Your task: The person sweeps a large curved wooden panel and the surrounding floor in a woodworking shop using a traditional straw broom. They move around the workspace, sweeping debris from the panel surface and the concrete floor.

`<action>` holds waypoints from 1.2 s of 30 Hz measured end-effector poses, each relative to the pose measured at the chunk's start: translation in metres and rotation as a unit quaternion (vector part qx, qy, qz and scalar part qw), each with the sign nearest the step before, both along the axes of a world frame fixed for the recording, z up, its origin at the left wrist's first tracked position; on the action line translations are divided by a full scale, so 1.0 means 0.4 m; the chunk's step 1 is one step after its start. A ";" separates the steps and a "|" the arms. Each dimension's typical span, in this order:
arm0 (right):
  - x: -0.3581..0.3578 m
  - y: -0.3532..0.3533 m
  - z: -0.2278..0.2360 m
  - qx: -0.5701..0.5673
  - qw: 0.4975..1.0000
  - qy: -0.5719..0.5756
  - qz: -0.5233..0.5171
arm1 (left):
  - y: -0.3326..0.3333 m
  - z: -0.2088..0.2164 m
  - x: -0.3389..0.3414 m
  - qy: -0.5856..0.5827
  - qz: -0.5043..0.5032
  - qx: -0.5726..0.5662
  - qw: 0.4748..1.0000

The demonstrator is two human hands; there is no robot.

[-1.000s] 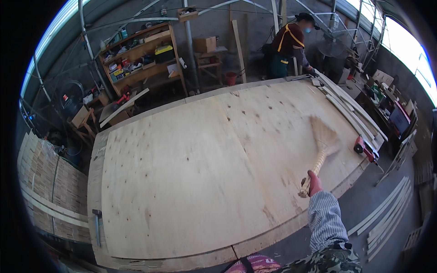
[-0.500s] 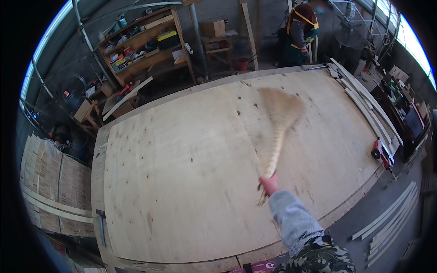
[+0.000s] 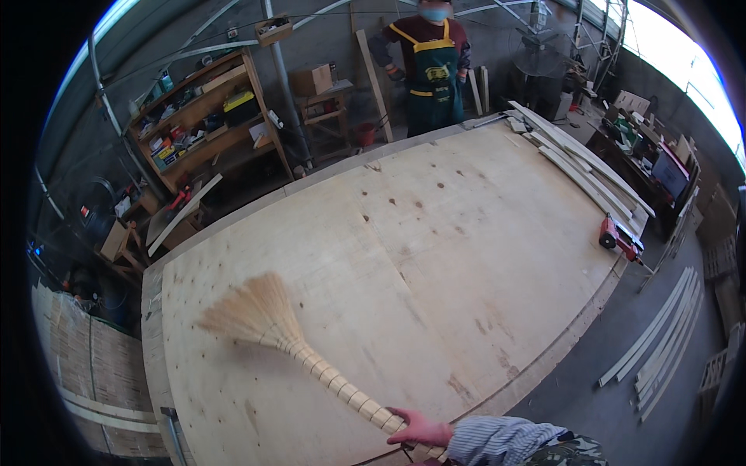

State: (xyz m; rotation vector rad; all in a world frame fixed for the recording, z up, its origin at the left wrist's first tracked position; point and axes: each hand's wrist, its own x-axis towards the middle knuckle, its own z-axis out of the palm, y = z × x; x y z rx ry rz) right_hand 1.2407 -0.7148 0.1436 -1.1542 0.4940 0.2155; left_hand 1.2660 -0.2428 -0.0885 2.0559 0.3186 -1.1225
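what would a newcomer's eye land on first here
Probably the big straw-coloured broom, fanned out over the left part of the pale wooden board and gripped by the right hand at the bottom of the view. Next, the person in a green apron beyond the far edge, then the red tool near the board's right end.

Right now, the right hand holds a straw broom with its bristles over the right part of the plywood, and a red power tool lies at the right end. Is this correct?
Not quite: the head view shows the bristles over the left part of the plywood. The right hand does hold the straw broom, and the red power tool lies at the right end.
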 end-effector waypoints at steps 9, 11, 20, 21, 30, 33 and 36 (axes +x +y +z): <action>0.196 -0.671 0.113 0.012 0.905 -0.088 -0.416 | -0.390 0.093 0.238 -0.059 0.001 0.000 0.998; 0.221 -0.865 0.071 -0.044 0.871 -0.119 -0.475 | -0.446 0.107 0.264 -0.066 -0.006 0.015 0.998; 0.164 -1.244 -0.194 -0.100 0.656 0.031 -0.747 | -0.498 0.267 0.225 -0.195 -0.056 0.161 0.966; 0.181 -1.247 -0.193 -0.125 0.643 0.014 -0.756 | -0.508 0.289 0.232 -0.234 -0.084 0.169 0.954; 0.432 -1.476 -0.106 -0.164 0.711 -0.020 -0.684 | -1.110 0.234 0.585 -0.353 -0.368 0.196 0.838; 0.495 -1.554 -0.144 -0.186 0.730 0.019 -0.658 | -1.223 0.286 0.586 -0.199 -0.371 0.319 0.849; 0.547 -1.502 -0.209 -0.221 0.800 0.009 -0.558 | -1.238 0.311 0.575 -0.326 -0.397 0.357 0.780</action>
